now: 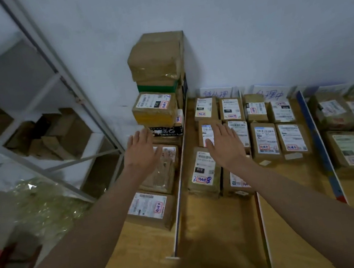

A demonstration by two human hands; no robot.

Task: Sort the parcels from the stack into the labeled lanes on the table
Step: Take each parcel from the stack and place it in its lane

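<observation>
1. We see both arms stretched forward over the wooden table (219, 230). The left hand (141, 151) is spread flat with straight fingers and holds nothing; it hovers in front of the lower part of the stack (158, 86).
2. The right hand (226, 144) is likewise flat, fingers straight and together, holding nothing, above the parcels of the first lane.
3. The stack stands against the wall at the table's far left: brown cartons on top, a green-banded box (157, 88) below them, then a labeled carton (154, 109) and a black printed box (166, 131).
4. Nearer us, left of the white divider (180, 188), lie a taped parcel (161, 172) and a labeled parcel (150, 209).
5. Sorted parcels sit in lanes to the right, among them one marked 010 (203, 172); a blue divider (317, 143) separates the farther lane.
6. Handwritten lane signs (217, 93) lean on the wall; we cannot read them.
7. A metal shelf (41, 130) with cardboard stands at left.
</observation>
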